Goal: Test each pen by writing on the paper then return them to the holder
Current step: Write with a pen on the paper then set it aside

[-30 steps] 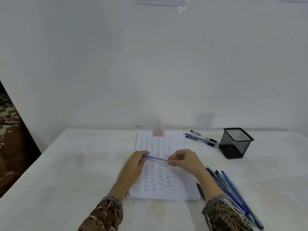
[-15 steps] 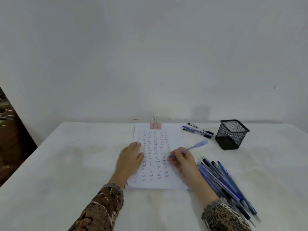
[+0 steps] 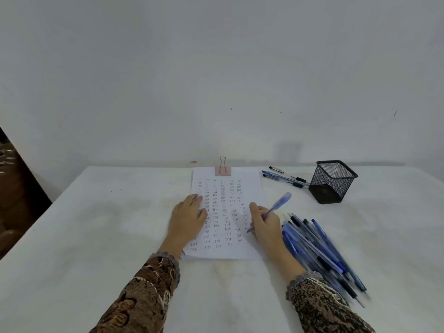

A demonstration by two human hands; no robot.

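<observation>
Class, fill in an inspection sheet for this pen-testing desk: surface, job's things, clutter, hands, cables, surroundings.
Surface: white table.
Job's things: paper filled with written columns, held at its far edge by a pink binder clip; black mesh holder far right, no pen showing above its rim; pile of pens right of the paper; a few loose pens left of the holder.
Clutter: nothing seen.
Hands: left hand lies flat on the paper; right hand grips a blue pen, tip at the paper.
Cables: nothing seen.
Surroundings: plain white wall; dark brown object at the left edge.
</observation>
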